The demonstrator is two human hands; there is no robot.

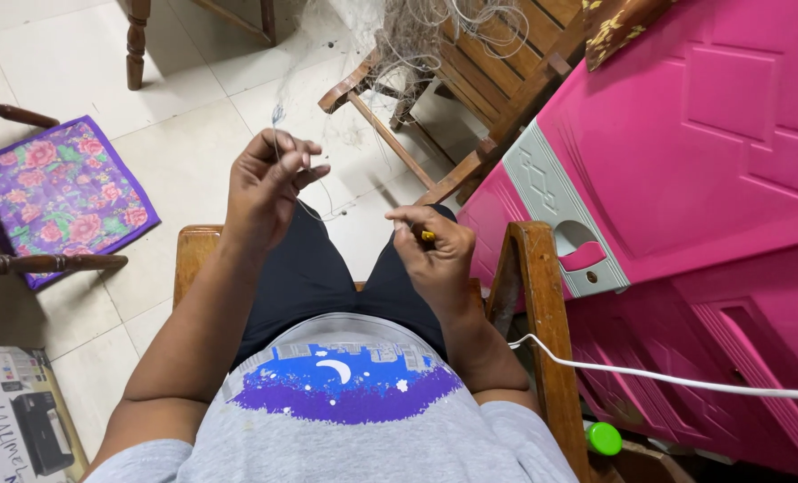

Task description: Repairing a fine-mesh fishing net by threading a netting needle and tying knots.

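I sit in a wooden armchair (542, 295) and look down at my lap. My left hand (265, 183) is raised, its fingers pinched on thin, pale netting thread (278, 121) that runs up toward a heap of fine fishing net (417, 36) draped over a second wooden chair (471, 98) ahead. My right hand (435, 255) is closed around a small yellow tool (427, 236), only its tip showing. A thin strand (327, 215) sags between the two hands.
A pink plastic cabinet (685, 161) with a grey handle panel stands close on the right. A white cable (667, 380) crosses the armrest. A green bottle cap (604, 437) lies lower right. A floral cushion (59, 192) and a printer box (14, 420) are on the left.
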